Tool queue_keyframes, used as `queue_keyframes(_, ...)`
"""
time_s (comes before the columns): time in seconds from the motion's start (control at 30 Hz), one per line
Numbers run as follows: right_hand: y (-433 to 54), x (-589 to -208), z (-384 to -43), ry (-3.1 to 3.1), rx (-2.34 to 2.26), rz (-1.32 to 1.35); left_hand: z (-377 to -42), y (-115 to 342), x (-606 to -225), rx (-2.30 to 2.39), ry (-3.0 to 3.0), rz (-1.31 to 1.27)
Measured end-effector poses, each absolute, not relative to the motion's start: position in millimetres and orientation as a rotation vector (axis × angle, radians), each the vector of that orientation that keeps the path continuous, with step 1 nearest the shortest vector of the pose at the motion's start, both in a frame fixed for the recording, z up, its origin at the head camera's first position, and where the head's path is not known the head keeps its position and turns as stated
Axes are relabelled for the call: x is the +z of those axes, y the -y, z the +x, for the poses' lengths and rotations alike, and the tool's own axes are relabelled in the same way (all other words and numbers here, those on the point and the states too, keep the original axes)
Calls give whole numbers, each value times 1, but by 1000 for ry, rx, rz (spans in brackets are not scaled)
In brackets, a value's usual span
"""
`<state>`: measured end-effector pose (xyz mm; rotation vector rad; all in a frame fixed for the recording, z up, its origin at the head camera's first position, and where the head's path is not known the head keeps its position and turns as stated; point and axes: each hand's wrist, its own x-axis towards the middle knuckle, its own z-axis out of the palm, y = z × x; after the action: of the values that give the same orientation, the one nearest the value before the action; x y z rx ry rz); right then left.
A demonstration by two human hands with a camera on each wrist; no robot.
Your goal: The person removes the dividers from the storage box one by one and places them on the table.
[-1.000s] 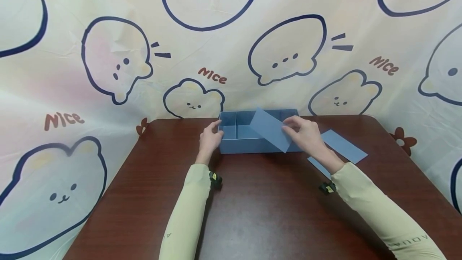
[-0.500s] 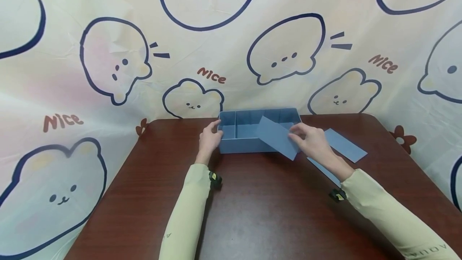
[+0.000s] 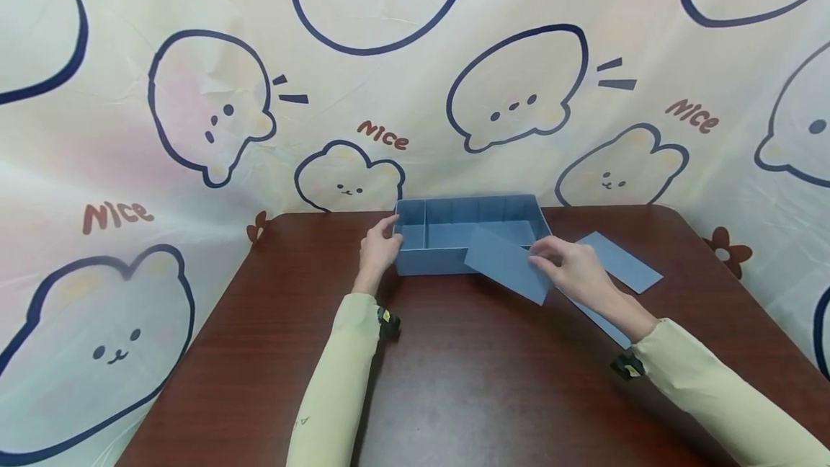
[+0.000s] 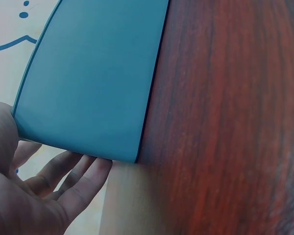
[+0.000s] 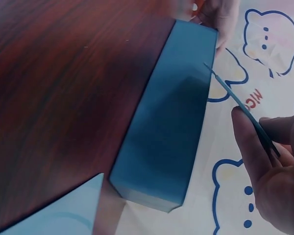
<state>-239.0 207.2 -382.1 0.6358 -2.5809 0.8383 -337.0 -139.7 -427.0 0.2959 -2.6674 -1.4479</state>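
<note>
A blue open-topped box with a divider near its left end stands at the far side of the table. My left hand holds the box's left end; in the left wrist view its fingers lie against the end wall, with the thumb by the rim. My right hand pinches a thin blue rectangular panel between thumb and fingers. The panel is tilted over the box's front right and hides part of its front wall. Edge-on, the panel shows as a thin strip in the right wrist view.
A second blue panel lies flat on the brown table, right of the box. Another panel lies partly under my right forearm. A patterned cloth hangs behind the table.
My right hand has moved right and toward me, carrying the panel out from over the box's inside to its front right. The left hand stays at the box's left end.
</note>
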Motion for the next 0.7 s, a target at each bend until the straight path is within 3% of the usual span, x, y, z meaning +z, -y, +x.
queue_keyframes(0.7, -216, -402, -255, 2786, 904, 771, -336, 140, -427, -1439, 2664, 284)
